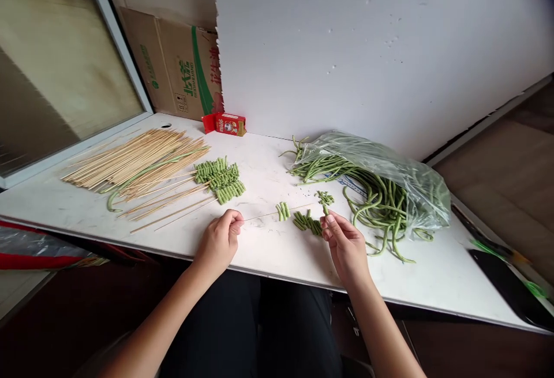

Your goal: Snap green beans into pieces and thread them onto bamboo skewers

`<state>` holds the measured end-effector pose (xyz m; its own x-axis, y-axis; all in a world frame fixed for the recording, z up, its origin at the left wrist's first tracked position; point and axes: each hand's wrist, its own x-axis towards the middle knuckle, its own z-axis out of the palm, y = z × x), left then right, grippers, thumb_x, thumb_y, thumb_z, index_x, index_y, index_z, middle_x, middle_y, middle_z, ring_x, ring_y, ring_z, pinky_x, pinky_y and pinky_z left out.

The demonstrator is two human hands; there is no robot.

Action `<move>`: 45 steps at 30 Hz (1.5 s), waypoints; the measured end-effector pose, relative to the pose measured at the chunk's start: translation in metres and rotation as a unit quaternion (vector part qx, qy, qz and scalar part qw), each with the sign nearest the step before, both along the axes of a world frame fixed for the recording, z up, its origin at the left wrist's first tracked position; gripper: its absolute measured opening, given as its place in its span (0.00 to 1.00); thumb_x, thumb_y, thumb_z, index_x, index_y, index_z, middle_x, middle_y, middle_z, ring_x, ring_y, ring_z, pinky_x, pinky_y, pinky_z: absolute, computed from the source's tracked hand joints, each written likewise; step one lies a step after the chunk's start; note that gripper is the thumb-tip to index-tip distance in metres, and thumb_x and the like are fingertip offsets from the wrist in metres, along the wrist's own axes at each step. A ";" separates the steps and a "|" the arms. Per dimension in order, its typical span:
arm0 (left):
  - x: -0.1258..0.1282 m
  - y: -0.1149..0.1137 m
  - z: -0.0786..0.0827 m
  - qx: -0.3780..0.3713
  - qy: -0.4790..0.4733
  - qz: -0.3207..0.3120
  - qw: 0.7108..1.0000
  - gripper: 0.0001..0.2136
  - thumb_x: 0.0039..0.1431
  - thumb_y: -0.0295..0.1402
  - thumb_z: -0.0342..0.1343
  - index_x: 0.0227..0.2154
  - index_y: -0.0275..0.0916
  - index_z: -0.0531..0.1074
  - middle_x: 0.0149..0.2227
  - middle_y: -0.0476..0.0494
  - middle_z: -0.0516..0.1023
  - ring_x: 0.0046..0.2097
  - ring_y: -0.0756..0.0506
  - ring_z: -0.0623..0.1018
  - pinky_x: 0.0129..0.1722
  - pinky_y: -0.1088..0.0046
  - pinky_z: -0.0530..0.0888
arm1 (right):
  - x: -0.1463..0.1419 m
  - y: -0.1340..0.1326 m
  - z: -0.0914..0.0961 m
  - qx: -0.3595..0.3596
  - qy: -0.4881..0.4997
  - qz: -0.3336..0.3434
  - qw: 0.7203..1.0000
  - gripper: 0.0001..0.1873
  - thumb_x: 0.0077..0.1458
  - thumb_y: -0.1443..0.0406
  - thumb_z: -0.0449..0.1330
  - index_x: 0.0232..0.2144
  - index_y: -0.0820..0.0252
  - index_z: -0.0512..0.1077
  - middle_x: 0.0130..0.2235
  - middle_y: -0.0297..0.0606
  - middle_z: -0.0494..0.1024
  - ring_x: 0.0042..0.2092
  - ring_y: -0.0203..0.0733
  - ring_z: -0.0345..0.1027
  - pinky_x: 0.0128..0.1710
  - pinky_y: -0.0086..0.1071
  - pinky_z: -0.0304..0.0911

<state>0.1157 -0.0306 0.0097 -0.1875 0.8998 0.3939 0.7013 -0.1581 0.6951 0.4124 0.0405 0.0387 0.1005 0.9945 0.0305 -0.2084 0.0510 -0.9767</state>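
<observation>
My left hand (222, 238) pinches one end of a thin wooden skewer (262, 216) that points to the right. Several short pieces of green bean (283, 211) are threaded side by side along it. Between the thumb and fingers of my right hand (344, 242) is one cut bean piece (325, 209), close to the skewer's free tip. A small pile of cut bean pieces (306, 222) lies on the table beside my right fingertips. Tiny bean ends (324, 197) are heaped just behind it. Left of centre, finished bean skewers (223, 177) lie stacked with their sticks toward the left.
Many bare skewers (125, 158) cover the table's left side, with a long bean (147, 169) across them. A plastic bag (415, 184) of long beans (372, 193) lies at right. A red box (231, 124) and a cardboard carton (173, 69) stand behind; a black phone-like object (508, 285) lies far right.
</observation>
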 end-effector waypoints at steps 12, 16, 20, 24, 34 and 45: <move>-0.001 0.000 0.011 -0.084 0.001 -0.068 0.994 0.09 0.73 0.38 0.46 0.38 0.43 0.68 0.28 0.50 0.74 0.34 0.44 0.76 0.34 0.70 0.69 | 0.003 -0.002 -0.003 -0.001 0.071 0.062 0.996 0.12 0.52 0.55 0.77 0.36 0.53 0.86 0.47 0.41 0.81 0.42 0.43 0.71 0.43 0.37 0.69; 0.000 0.000 0.006 -0.076 0.023 -0.052 0.995 0.10 0.74 0.40 0.46 0.40 0.43 0.69 0.32 0.47 0.77 0.35 0.43 0.77 0.34 0.69 0.69 | 0.002 -0.002 -0.005 -0.003 0.065 0.078 0.995 0.13 0.54 0.55 0.75 0.40 0.53 0.86 0.39 0.40 0.81 0.39 0.43 0.68 0.42 0.38 0.69; 0.000 0.000 0.000 -0.057 0.050 -0.044 0.996 0.10 0.74 0.40 0.46 0.40 0.43 0.69 0.32 0.47 0.78 0.37 0.42 0.78 0.36 0.68 0.70 | 0.001 -0.002 -0.006 -0.009 0.067 0.096 0.993 0.11 0.55 0.55 0.74 0.35 0.54 0.85 0.37 0.40 0.79 0.38 0.43 0.67 0.43 0.39 0.68; 0.000 0.000 -0.005 -0.039 0.075 -0.039 0.996 0.10 0.75 0.39 0.46 0.41 0.43 0.69 0.33 0.47 0.79 0.38 0.41 0.77 0.38 0.66 0.70 | 0.001 -0.001 -0.007 -0.009 0.070 0.113 0.991 0.10 0.59 0.56 0.72 0.32 0.55 0.84 0.33 0.38 0.77 0.37 0.42 0.66 0.45 0.40 0.66; 0.000 0.000 -0.005 -0.036 0.100 -0.042 0.993 0.09 0.76 0.38 0.45 0.42 0.44 0.68 0.35 0.47 0.80 0.38 0.40 0.77 0.40 0.65 0.70 | 0.001 -0.001 -0.009 -0.020 0.076 0.107 0.991 0.10 0.59 0.56 0.72 0.37 0.55 0.86 0.31 0.37 0.74 0.37 0.43 0.65 0.41 0.38 0.65; 0.000 0.000 -0.007 -0.034 0.101 -0.035 0.994 0.09 0.76 0.39 0.46 0.42 0.44 0.69 0.35 0.46 0.81 0.38 0.39 0.78 0.39 0.65 0.71 | 0.000 0.001 -0.003 -0.026 0.087 0.103 0.991 0.14 0.55 0.55 0.75 0.40 0.55 0.86 0.32 0.35 0.77 0.36 0.39 0.65 0.43 0.36 0.66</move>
